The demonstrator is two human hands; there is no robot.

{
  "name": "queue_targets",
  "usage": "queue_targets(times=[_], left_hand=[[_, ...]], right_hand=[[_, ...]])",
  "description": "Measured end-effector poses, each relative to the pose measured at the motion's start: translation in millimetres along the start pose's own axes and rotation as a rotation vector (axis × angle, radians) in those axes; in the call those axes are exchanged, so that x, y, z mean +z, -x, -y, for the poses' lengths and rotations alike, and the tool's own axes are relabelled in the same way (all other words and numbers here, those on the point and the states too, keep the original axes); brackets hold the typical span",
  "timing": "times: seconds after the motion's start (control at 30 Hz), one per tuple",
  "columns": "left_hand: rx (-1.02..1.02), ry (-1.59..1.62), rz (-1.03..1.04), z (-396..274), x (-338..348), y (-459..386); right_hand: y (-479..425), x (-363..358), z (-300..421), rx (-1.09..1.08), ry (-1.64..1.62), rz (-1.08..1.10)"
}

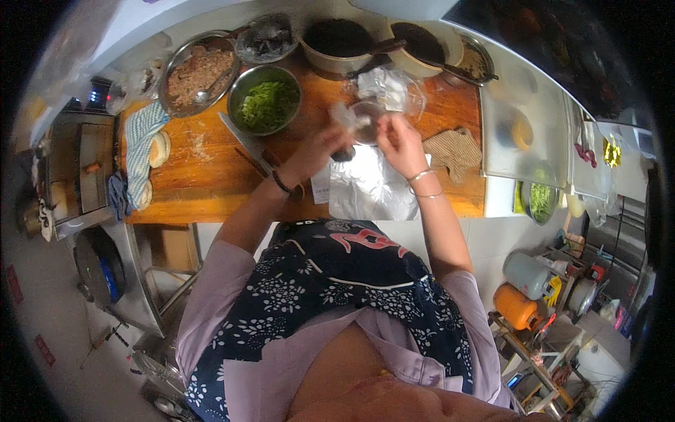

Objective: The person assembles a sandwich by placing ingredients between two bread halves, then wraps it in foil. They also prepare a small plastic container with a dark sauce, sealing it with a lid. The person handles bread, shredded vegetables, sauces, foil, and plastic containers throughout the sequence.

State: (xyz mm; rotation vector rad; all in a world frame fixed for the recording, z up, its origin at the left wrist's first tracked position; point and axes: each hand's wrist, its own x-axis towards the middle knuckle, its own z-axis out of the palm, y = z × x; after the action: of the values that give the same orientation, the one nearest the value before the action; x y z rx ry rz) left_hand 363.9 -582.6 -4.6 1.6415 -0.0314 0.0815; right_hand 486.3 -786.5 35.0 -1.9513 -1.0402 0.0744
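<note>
My left hand [329, 142] is blurred, its fingers spread beside a piece of clear plastic film [344, 115]; whether it grips the film I cannot tell. My right hand [399, 138] has thumb and fingertips drawn together at the right side of a round clear container [367, 126]. What those fingertips hold is too small to make out. Below both hands, a sheet of aluminium foil [369, 187] lies at the front edge of the wooden worktop [453, 203]. A small dark object [344, 154] shows under my left hand. Printed paper [320, 188] sticks out left of the foil.
Steel bowls of chopped filling [198, 79] and shredded greens [263, 105] stand at the back left. Two tubs of dark food [337, 60] [416, 66] are behind. A knife blade [245, 137], flatbread [160, 149], clear plastic bags [385, 87] and a striped cloth [454, 151] lie around.
</note>
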Motion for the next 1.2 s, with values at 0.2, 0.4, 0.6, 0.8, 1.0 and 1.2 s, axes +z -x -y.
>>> queue_targets(times=[0.2,0.4,0.6,0.8,1.0,1.2], left_hand=[[0.227,-0.223,-0.496,5.5,-132.0,-67.5],[-0.316,-0.285,-0.933,9.5,-189.4,-132.0],[0.155,-0.571,-0.833,26.1,-130.2,-115.9],[-0.036,-0.369,-0.275,15.1,12.1,-2.7],[-0.428,-0.151,0.172,82.7,66.1,58.9],[-0.544,-0.063,-0.031,77.2,76.0,72.1]], right_hand=[[64.7,-24.3,-44.2,0.263,0.118,0.105],[114.6,-55.7,-149.4,0.578,0.554,-0.072],[125.5,-50.9,-231.3,0.715,0.969,0.082],[110.3,-47.7,-194.0,0.758,0.774,-0.169],[186.7,4.1,-152.1,0.817,0.387,-0.127],[154.0,-1.8,-70.5,0.689,0.51,0.126]])
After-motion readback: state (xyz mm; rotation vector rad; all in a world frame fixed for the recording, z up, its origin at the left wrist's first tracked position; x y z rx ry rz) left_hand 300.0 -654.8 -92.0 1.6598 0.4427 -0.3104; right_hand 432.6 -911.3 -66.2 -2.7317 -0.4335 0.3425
